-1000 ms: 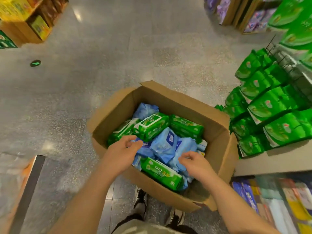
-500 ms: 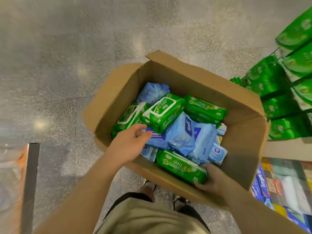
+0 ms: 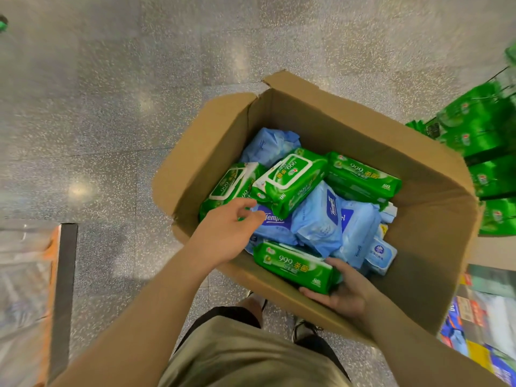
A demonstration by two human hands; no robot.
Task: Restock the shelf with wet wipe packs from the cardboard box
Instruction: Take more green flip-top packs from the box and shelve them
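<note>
Cardboard makes up the open box (image 3: 329, 113), which stands on the speckled floor (image 3: 111, 107) just beside the shelf (image 3: 485, 152), likely so that packs need only a short carry across. Its flaps are folded outward, leaving the top free for both arms.

From the head view, the right hand (image 3: 344, 294) cups the near end of a green pack (image 3: 296, 265) from below, thumb over its top edge and fingers curled under; the pack lies along the box's near wall, still inside. That underhand hold suits lifting a soft, floppy pack without creasing it. The left hand (image 3: 226, 233) hovers over the pile with fingers loosely spread, holding nothing, its tips close to a dark-blue pack (image 3: 275, 222); it seems ready to pick a second one or steady the heap.

The green pack is long and glossy, with yellow "999" lettering and a white band. Similar green packs (image 3: 290, 181) lie tumbled at angles against pale-blue packs (image 3: 321, 219) in the middle. The shelf already carries rows of green packs, blurred at the frame's right edge.
</note>
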